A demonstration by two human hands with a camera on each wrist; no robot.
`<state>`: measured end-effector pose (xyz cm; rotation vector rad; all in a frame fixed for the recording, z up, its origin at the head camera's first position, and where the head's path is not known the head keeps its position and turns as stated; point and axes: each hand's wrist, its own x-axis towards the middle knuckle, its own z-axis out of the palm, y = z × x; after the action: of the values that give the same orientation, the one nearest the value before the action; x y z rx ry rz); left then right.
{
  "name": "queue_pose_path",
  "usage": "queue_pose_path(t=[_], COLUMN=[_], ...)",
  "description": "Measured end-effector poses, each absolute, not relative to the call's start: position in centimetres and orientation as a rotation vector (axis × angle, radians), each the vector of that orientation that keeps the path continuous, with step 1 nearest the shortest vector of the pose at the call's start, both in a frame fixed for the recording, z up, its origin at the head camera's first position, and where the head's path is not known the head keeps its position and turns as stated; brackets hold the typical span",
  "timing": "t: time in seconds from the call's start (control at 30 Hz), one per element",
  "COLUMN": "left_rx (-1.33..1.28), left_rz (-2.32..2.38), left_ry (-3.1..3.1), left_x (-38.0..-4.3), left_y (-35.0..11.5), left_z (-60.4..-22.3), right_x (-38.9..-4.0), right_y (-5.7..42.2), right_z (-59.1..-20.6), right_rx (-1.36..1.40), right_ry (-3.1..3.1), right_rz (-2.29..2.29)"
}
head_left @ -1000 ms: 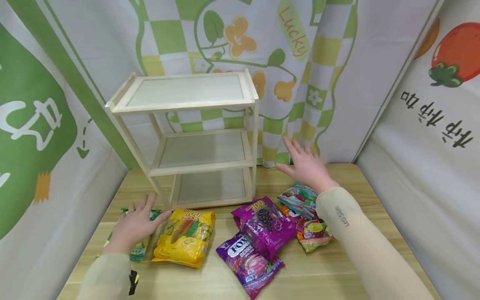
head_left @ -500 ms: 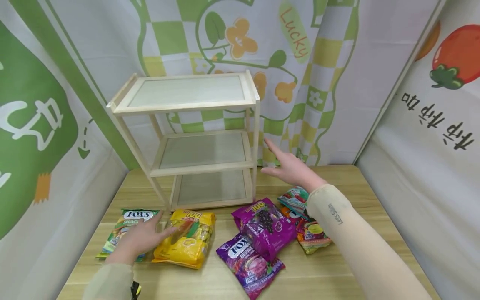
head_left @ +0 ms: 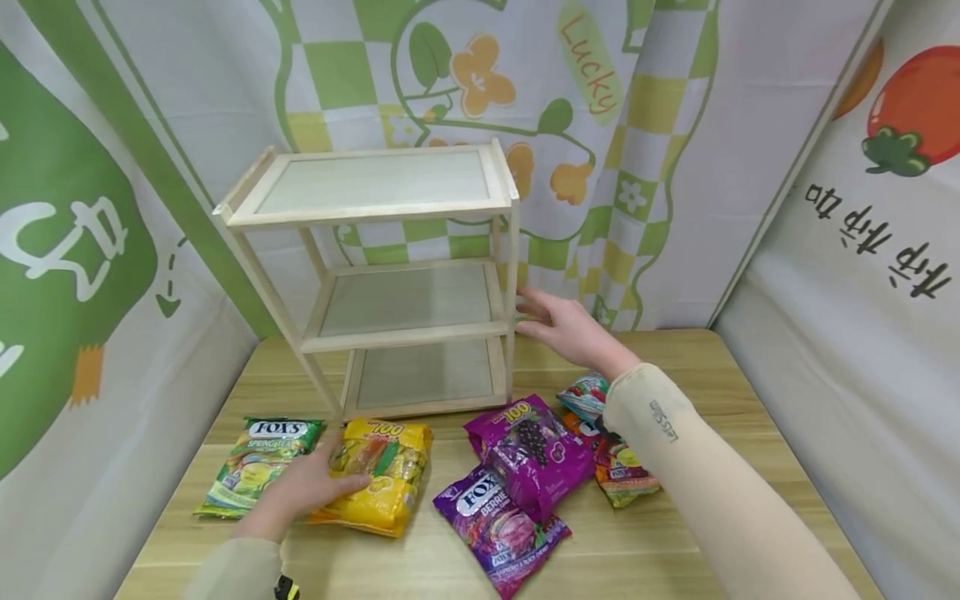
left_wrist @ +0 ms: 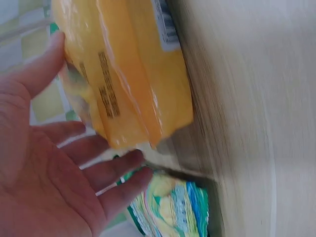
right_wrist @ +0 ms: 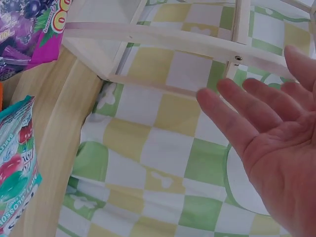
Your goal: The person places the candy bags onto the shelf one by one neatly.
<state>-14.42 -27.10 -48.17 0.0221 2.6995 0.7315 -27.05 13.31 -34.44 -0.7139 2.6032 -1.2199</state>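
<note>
A yellow candy bag [head_left: 382, 492] lies in front of the shelf in the head view. My left hand [head_left: 303, 483] is at its left side, with the thumb over the top. In the left wrist view that thumb [left_wrist: 49, 61] meets the bag's edge and the fingers spread beside it, not curled round it. A three-tier wooden shelf [head_left: 405, 337] stands behind. Beside its right post is my right hand [head_left: 566, 329], fingertips overlapping the post in the head view. The right wrist view shows these fingers [right_wrist: 222, 118] extended near the shelf's rail, holding nothing.
A green Fox's candy bag [head_left: 262, 454] lies left of the yellow one. On the right, a purple grape candy bag [head_left: 536, 450] overlaps a Fox's Berries bag [head_left: 498, 533]. Teal [head_left: 585, 396] and red-orange candy bags [head_left: 622, 475] lie partly behind the right sleeve. A checkered curtain [head_left: 637, 142] hangs behind.
My left hand has moved right, from over the green bag to the yellow bag, uncovering the green one. My right hand has moved left and slightly down to the shelf's right post.
</note>
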Motion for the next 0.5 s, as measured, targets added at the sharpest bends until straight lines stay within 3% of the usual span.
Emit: queue_pose_path(t=[0.5], left_rx=[-0.130], left_rz=[0.846], left_ry=[2.604], left_x=[-15.09], left_y=[-26.54], left_z=[-48.06], right_x=[-27.57], right_y=[12.27], right_z=[-34.56], right_rx=[-0.584], right_ry=[2.537], right_rz=[-1.222])
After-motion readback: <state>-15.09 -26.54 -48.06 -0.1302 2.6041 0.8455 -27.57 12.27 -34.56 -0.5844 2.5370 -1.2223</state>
